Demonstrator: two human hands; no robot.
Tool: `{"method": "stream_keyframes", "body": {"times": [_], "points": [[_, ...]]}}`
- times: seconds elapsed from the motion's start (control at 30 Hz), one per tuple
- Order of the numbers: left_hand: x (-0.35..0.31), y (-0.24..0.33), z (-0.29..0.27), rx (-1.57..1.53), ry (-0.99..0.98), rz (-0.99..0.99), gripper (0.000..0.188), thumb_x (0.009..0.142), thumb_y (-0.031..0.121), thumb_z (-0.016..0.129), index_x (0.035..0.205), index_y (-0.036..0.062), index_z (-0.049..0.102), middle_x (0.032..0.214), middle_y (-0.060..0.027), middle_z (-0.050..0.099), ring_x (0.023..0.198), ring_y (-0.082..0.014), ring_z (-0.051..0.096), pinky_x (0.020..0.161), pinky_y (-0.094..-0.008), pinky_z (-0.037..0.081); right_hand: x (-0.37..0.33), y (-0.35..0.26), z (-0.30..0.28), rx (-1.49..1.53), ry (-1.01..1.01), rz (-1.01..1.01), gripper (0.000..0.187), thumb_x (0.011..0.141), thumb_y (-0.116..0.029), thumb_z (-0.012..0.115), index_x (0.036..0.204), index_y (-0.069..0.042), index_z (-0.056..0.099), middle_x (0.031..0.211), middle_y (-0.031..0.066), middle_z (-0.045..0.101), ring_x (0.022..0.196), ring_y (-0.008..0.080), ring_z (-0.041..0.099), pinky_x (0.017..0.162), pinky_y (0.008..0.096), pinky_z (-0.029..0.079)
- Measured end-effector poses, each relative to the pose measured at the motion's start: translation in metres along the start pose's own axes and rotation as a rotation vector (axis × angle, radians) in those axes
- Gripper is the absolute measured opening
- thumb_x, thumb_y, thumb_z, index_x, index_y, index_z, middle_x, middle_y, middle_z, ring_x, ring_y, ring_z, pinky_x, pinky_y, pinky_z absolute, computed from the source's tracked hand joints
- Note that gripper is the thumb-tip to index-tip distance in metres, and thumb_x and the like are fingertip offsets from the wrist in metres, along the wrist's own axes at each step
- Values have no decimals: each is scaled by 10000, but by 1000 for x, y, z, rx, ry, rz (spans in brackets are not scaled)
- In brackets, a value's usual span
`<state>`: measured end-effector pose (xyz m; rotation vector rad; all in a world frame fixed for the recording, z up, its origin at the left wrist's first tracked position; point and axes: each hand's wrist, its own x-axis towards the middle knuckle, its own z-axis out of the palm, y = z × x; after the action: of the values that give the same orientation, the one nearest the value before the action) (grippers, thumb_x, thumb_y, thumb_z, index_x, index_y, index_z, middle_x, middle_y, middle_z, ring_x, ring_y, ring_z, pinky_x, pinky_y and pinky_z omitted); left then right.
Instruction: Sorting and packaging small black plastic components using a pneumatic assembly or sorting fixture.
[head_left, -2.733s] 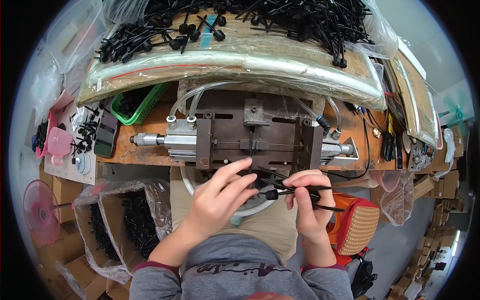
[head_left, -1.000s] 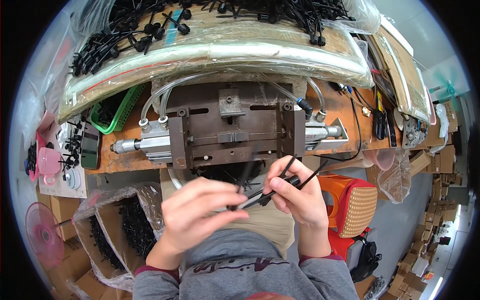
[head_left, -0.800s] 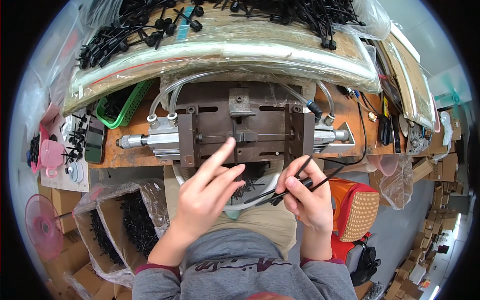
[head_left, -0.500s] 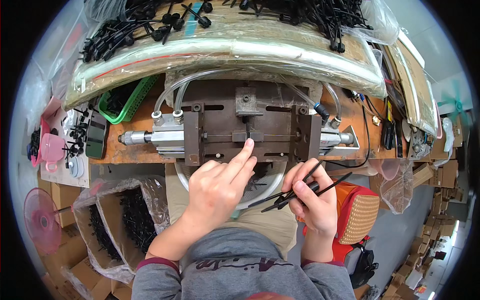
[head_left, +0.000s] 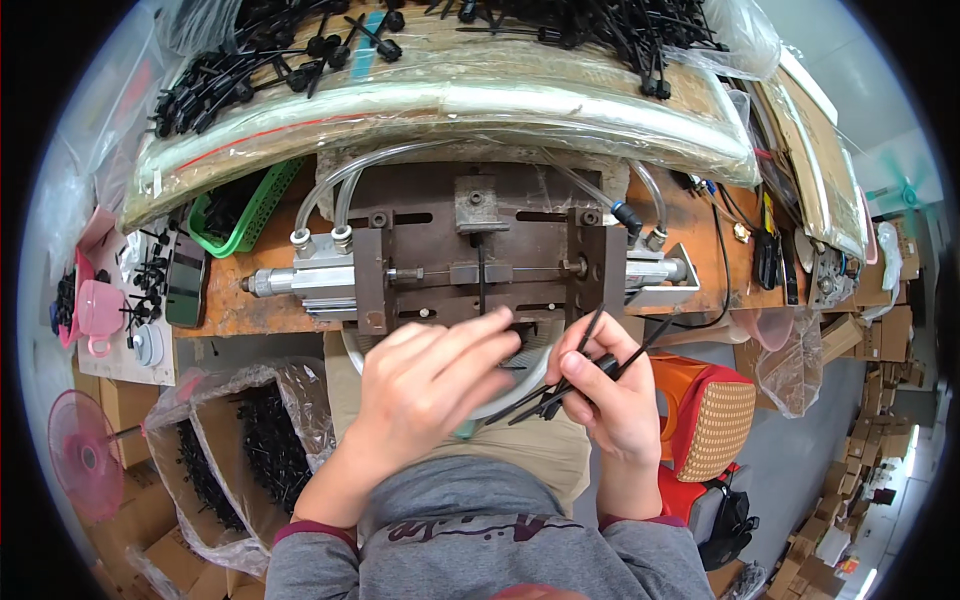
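Several black cable ties [head_left: 548,402] are in my right hand [head_left: 612,392], its fingers closed round them, strips sticking out on both sides. My left hand [head_left: 425,385] is just in front of a dark brown metal fixture [head_left: 440,298], fingers stretched out and partly blurred, nothing seen in them. At the fixture's middle, one black cable tie [head_left: 482,292] lies upright in the picture across a small metal block [head_left: 465,273], below a grey bracket [head_left: 478,207]. Silver air cylinders [head_left: 325,280] flank the fixture, with thin rods reaching in toward the block.
Heaps of black cable ties [head_left: 215,85] lie on a plastic-wrapped board [head_left: 420,105] at the back. A green basket [head_left: 262,215] and a phone [head_left: 187,280] are at left. Lower left stands a lined box [head_left: 215,400] of black parts. A red-orange chair [head_left: 712,420] is at right.
My left hand has drawn back from the cable tie in the fixture, its index finger no longer on it. The side plungers stand further inward. My right hand still holds the ties.
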<state>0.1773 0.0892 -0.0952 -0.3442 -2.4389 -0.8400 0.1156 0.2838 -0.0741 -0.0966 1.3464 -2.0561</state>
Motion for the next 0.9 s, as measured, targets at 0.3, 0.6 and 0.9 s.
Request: {"method": "stream_keyframes", "body": {"times": [0.3,0.6,0.9], "points": [[-18,17,12,-442,154,-12,342,608,79,846,936,70,749,926,-52,666,763,-184,675,600,-282,550,2,8,6,119,-169,65,91,949,-68,606,972,-12,538,837,91,616,486,34,438,409,172,297],[-25,15,8,-532,87,-118,379,578,44,850,944,79,761,929,-51,667,793,-184,645,623,-279,524,2,13,5,90,-131,70,146,970,-86,580,1081,6,557,859,91,629,475,44,447,402,181,320],[-26,7,-16,-630,71,-67,354,555,157,906,843,34,741,1032,-159,706,837,-245,691,709,-316,544,2,8,-11,69,-111,-21,172,961,-95,593,1087,17,627,772,69,622,481,25,429,405,160,297]]}}
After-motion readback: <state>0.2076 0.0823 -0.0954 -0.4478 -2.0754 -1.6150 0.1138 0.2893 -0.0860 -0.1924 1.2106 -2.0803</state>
